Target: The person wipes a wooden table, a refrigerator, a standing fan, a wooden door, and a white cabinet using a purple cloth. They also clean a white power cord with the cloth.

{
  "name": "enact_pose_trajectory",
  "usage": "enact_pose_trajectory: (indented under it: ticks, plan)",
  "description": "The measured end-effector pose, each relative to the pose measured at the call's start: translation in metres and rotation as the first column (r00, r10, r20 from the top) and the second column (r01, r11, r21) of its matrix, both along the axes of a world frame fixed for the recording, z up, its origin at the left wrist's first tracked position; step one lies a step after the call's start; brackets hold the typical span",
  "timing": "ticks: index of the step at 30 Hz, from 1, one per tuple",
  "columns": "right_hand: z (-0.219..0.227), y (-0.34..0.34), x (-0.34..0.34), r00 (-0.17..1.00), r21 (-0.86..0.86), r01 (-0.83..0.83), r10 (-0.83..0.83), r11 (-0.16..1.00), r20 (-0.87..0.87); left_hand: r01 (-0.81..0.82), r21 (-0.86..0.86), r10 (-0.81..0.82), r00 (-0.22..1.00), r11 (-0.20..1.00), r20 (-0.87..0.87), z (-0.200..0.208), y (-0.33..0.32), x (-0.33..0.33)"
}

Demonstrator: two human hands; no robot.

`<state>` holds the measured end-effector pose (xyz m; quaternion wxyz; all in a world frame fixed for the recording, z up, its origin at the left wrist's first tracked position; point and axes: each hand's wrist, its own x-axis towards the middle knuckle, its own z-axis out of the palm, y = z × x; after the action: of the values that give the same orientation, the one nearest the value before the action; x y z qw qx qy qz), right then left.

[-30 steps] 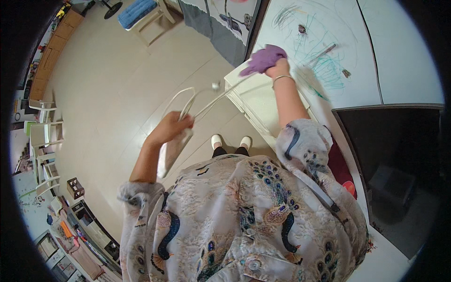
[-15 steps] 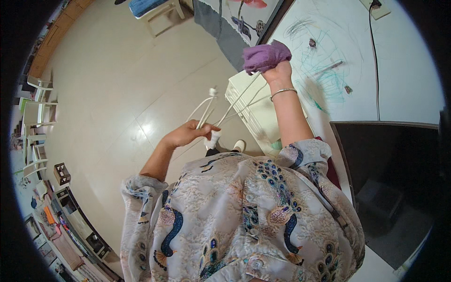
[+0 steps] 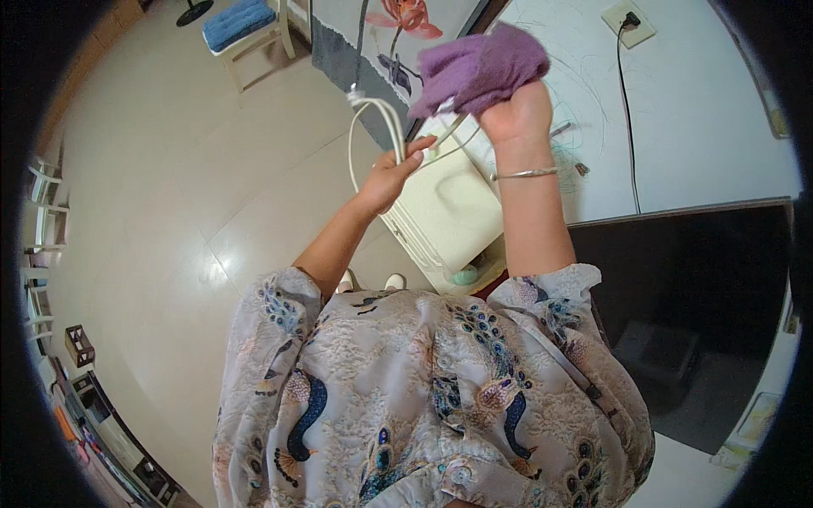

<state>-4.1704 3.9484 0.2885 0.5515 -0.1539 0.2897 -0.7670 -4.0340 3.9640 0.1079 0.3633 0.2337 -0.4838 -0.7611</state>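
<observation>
A looped white cable (image 3: 398,127) is closed in my left hand (image 3: 388,182), its loops standing up above the fingers. One white end piece (image 3: 355,96) sticks out at the upper left of the loops. My right hand (image 3: 518,117) is raised higher, to the right, gripping a bunched purple cloth (image 3: 487,69). A stretch of the cable passes from my left hand up to the cloth, where it goes out of sight. The cloth covers most of my right fingers.
Below my hands stands a cream cabinet (image 3: 453,207), with a rounded green thing (image 3: 464,275) at its near end. A large black screen (image 3: 694,313) is at the right. On the white wall, a black cord hangs from a socket (image 3: 629,22). A blue-cushioned chair (image 3: 240,25) stands far left.
My left hand has moved up and right with the cable, closer to my right hand. The purple cloth is a little higher and looks larger. The view has shifted.
</observation>
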Motion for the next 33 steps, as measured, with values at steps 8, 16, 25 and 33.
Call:
enact_pose_trajectory:
  ticks: [8, 16, 25, 33]
  plan:
    - [-0.036, -0.006, -0.076, 0.996, 0.042, 0.037, -0.033, 0.998, -0.083, -0.173, 0.123, 0.168, 0.985, 0.977, 0.050, -0.022, -0.007, 0.025]
    - [-0.206, 0.061, -0.117, 0.957, 0.167, -0.227, 0.251, 0.960, -0.146, -0.346, 0.147, 0.318, 0.930, 0.927, 0.184, 0.008, -0.010, 0.086]
    - [-0.152, 0.092, -0.096, -0.574, -0.218, 0.339, 0.017, 0.915, -0.818, -0.407, 0.062, 0.379, 0.888, 0.911, 0.261, 0.056, -0.021, 0.129]
    - [-0.129, 0.069, -0.055, -0.847, 0.007, 0.319, 0.288, 0.948, -0.447, -0.285, -0.005, 0.260, 0.866, 0.959, 0.427, 0.037, -0.021, 0.118]
